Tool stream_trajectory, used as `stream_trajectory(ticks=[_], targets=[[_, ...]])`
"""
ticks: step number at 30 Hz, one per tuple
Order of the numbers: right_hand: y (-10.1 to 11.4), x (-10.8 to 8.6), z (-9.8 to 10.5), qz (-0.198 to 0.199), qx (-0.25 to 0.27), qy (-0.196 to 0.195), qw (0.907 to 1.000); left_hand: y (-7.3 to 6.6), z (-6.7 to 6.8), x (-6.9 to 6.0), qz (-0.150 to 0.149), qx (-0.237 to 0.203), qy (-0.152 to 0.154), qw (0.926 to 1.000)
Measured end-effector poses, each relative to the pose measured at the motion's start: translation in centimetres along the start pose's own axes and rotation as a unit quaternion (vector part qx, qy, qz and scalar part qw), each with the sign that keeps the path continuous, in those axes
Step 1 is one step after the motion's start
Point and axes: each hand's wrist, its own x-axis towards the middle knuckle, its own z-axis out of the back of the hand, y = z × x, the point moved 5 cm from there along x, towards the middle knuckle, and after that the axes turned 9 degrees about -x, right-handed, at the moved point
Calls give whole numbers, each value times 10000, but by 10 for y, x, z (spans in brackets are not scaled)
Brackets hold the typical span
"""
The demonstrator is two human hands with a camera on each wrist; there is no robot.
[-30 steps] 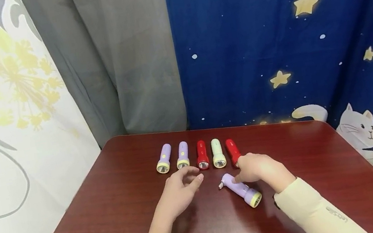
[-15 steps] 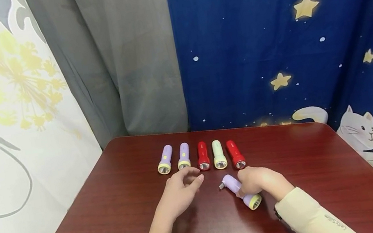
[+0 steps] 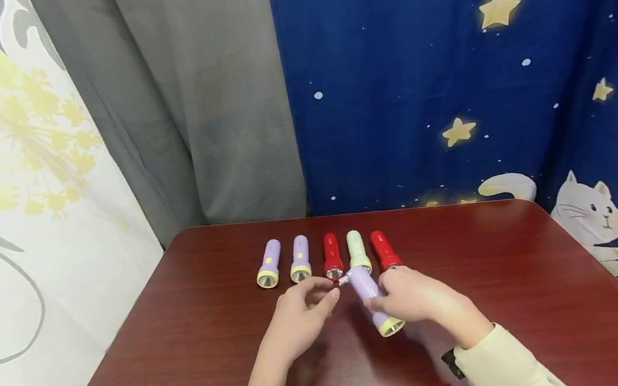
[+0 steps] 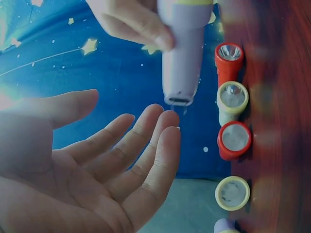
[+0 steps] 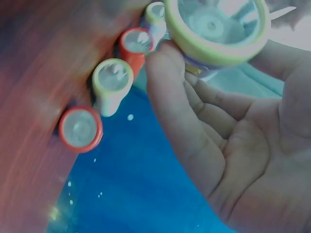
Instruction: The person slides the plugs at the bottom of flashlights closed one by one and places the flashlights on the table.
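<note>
My right hand [image 3: 416, 295] grips a purple flashlight [image 3: 366, 286] with a yellow rim, its lens end low and toward me. From the tail end sticks a small clear loop or tab [image 3: 344, 280], near the left fingertips. The left hand [image 3: 299, 315] has its fingers relaxed and holds nothing; in the left wrist view its fingertips [image 4: 167, 119] are just below the flashlight's tail [image 4: 180, 97]. Behind the hands lie a red flashlight [image 3: 331, 254], a pale green flashlight [image 3: 357, 248] and another red flashlight [image 3: 384, 249], partly hidden by the right hand.
Two more purple flashlights [image 3: 269, 263] lie at the left end of the row, lenses toward me. They rest on a dark red-brown table [image 3: 188, 352]. A grey curtain [image 3: 230, 96] and a blue star-patterned curtain [image 3: 386, 69] hang behind the table's far edge.
The right hand has taken hold of the purple flashlight and lifted it from the table, carrying it left toward the left hand. The left hand has stayed nearly still.
</note>
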Motion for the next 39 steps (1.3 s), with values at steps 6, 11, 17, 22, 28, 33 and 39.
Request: stream_trajectory(ticks=[6,11,17,22,28,33,39], targets=[[13,-11,-1,203,322,-486,9981,-4,-3,0,-4,76,116,9999],[20,-13,-5,246,582,-583,9963,-4,-5,1,-22,15,167,9999],[26,-14,-4,273,668,-721,9948,-5,-7,4,-49,-156,164,9997],[28,-16,-3,219,817,-830,9930,0,-13,5,169,-863,335,9956],[26,-20,-4,-49,1155,-969,9886,10,-24,2,528,-1852,400,9805],[26,-20,-6,-7,1499,-1045,9832,15,-28,1,555,-2003,361,9775],[26,-16,-4,9,1754,-1150,9778,13,-25,6,592,-1995,255,9778]])
